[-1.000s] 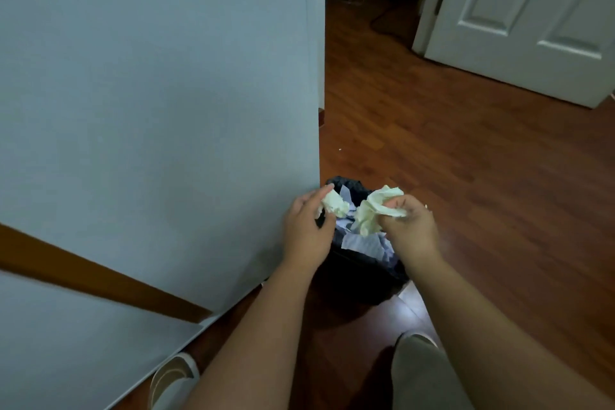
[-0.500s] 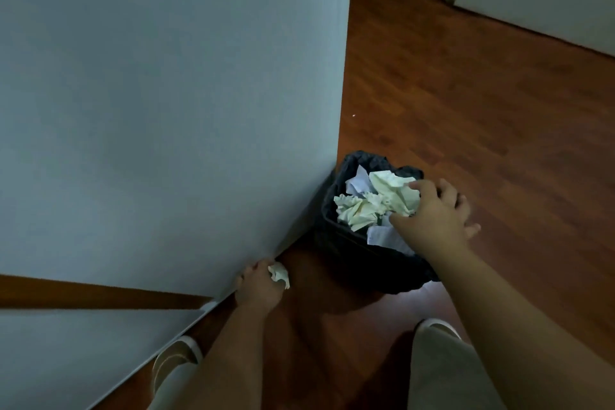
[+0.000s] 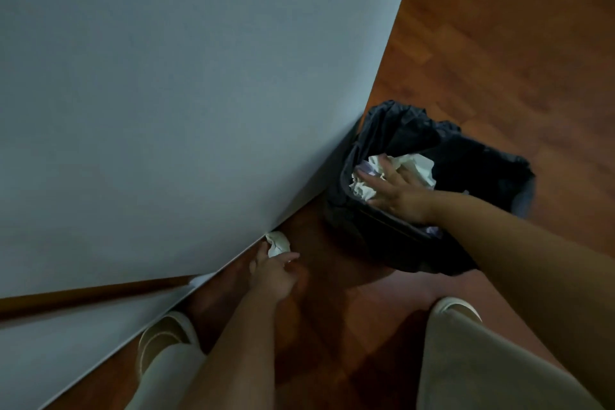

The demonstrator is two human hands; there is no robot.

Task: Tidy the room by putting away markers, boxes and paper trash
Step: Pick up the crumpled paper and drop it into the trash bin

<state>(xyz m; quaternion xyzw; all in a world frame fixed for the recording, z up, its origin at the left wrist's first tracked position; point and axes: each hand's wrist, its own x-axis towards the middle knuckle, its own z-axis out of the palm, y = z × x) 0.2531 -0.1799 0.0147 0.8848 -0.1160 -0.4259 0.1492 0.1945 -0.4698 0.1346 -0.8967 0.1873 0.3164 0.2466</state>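
No readable text anywhere in view.

No letters, numbers, brand marks or signs can be made out on any surface in the head view; the crumpled paper [image 3: 409,170] in the bin [image 3: 482,156] shows only blank creases, and the small wad [image 3: 279,243] by the wall [image 3: 166,93] is too small and dim to show any print.

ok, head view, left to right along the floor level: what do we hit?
Wall → left shoe → left hand, fingers around a crumpled paper ball → right hand pressing paper down in the black-lined bin.
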